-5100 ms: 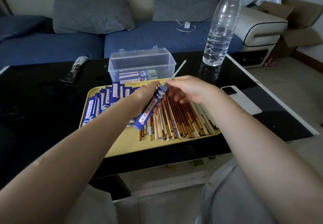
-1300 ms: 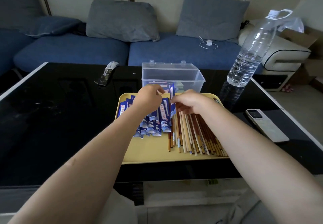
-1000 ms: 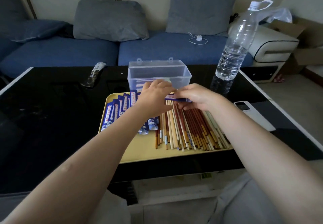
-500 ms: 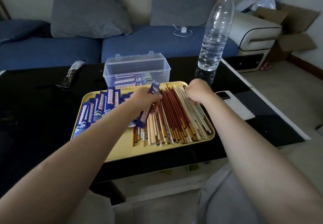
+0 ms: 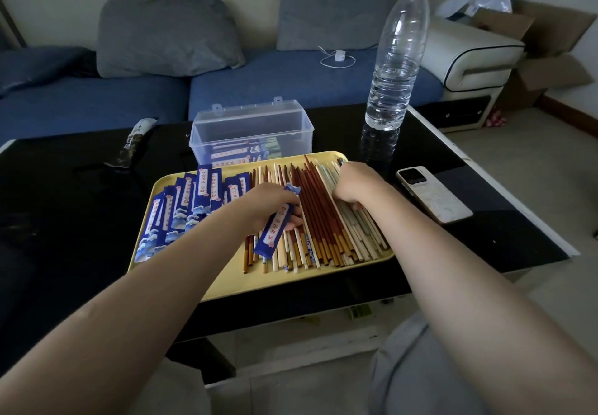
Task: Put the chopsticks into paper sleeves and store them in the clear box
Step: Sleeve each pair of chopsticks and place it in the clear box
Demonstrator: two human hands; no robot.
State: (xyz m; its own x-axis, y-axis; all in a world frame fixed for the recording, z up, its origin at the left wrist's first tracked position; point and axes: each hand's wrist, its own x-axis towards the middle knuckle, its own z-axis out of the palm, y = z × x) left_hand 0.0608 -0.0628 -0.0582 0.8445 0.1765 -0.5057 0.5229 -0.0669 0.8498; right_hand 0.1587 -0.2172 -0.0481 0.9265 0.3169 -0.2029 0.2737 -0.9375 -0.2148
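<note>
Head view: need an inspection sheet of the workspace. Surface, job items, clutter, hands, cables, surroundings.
Surface: black glossy table, yellow tray at its near edge.
Job's things: loose chopsticks on the tray's right part; empty blue sleeves fanned on its left; clear box behind the tray, lid open, sleeved pairs inside.
Clutter: water bottle, phone, dark wrapper.
Hands: left hand grips one blue sleeve; right hand is curled down on the pale chopsticks, grip hidden.
Cables: white charger and cord on the sofa.
Surroundings: blue sofa, grey cushions, cardboard box.
</note>
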